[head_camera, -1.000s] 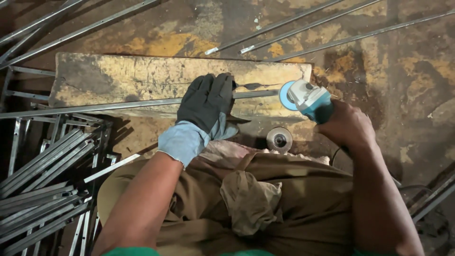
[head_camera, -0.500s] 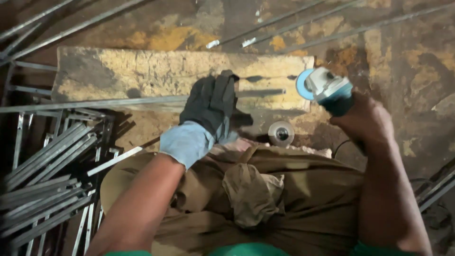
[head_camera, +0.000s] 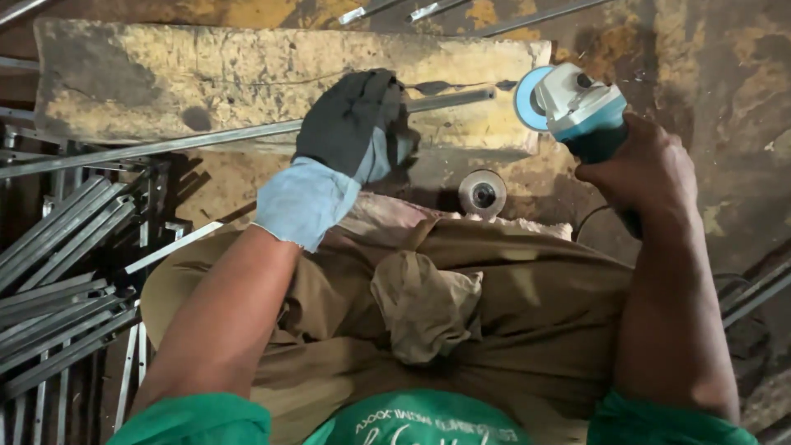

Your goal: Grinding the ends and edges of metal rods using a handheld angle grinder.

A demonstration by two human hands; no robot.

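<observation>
My left hand, in a grey and pale blue glove, presses down on a long thin metal rod lying across a worn wooden block. The rod's right end reaches the block's right edge. My bare right hand grips a teal and white angle grinder, whose blue disc stands on edge just right of the rod's end, close to the block's corner. Whether the disc touches the rod cannot be told.
A spare grinding disc lies on the floor by my knees. Several cut metal bars are piled at the left, more rods lie beyond the block, and others at the right. The floor is rusty and stained.
The view has shifted closer. The grinder has moved up and right, away from the block's front edge toward the rod's end. My left hand stays pressed on the rod.
</observation>
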